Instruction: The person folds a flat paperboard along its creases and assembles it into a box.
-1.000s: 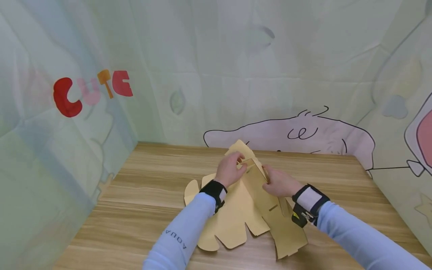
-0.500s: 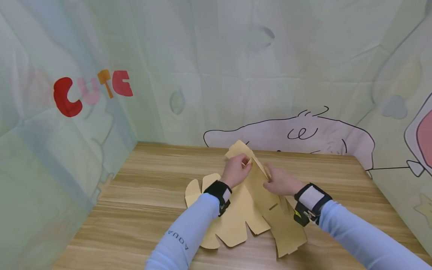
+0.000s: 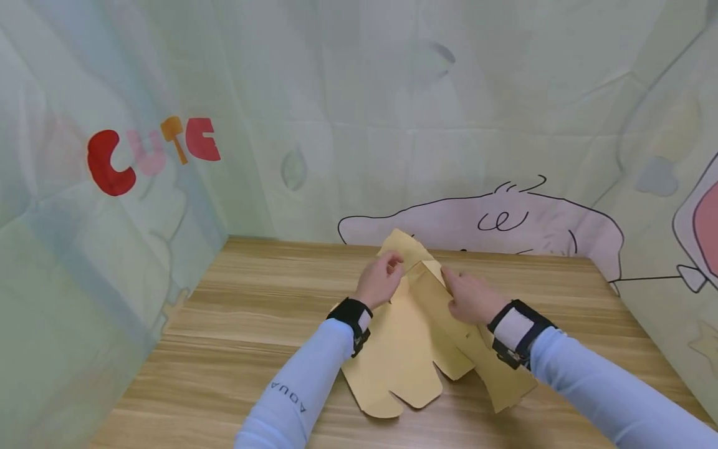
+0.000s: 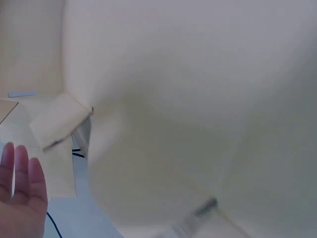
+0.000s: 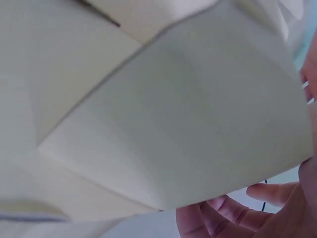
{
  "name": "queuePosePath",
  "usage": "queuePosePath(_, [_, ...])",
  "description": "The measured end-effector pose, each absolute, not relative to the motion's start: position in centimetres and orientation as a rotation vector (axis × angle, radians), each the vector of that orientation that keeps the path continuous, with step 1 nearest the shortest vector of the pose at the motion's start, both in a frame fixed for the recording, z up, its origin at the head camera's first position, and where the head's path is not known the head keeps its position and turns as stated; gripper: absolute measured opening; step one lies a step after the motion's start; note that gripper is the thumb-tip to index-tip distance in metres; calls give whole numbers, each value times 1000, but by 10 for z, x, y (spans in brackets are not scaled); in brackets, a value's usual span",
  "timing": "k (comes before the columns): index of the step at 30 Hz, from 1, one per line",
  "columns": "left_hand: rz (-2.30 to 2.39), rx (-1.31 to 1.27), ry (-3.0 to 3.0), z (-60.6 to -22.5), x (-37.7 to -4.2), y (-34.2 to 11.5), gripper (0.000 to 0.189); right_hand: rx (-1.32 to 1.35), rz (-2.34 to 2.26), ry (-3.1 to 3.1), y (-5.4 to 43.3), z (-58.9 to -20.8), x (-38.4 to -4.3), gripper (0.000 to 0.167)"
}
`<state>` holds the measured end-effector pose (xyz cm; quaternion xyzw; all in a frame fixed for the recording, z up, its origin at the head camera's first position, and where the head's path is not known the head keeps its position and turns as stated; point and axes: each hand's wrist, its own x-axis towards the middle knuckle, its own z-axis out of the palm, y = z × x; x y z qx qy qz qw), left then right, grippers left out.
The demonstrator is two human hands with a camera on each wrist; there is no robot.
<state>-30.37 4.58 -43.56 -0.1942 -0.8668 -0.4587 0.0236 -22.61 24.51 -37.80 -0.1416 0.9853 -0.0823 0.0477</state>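
A tan die-cut cardboard piece (image 3: 398, 349) with notched, rounded flaps lies on the table, partly folded up. Its long folded panel (image 3: 449, 312) slants down toward the front right. My left hand (image 3: 380, 279) is over the far left part of the cardboard; in the left wrist view its fingers (image 4: 21, 171) are straight and hold nothing, near a small raised flap (image 4: 60, 121). On the far right side, my right hand (image 3: 477, 298) grips the panel's edge. Seen from the right wrist, its fingers (image 5: 218, 218) curl behind the edge of a cardboard panel (image 5: 198, 114).
The wood-grain table (image 3: 252, 299) extends around the cardboard on all sides. A printed cloth backdrop (image 3: 370, 125) rises behind and at both sides, close to the cardboard's far tip.
My left hand pinched the cardboard's upper edge half a second ago; now it has let go and moved left. The folded panel has swung to the right, with the notched flaps shifting right too.
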Motion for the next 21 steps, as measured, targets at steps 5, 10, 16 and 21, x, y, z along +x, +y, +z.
queuePosePath(5, [-1377,-500,-2667,-438,-307,41,31,-447,-144,3061,245,-379,-225,43])
queuePosePath(10, [-1313,-452,-2646,-438,-308,40,29,-482,-38,3132,243,-382,-224,42])
queuePosePath(16, [-1227,-384,-2621,-438,-310,38,28,-584,131,3251,243,-392,-224,46])
queuePosePath(21, [-1112,-337,-2583,-439,-311,36,41,-674,263,3306,242,-397,-223,49])
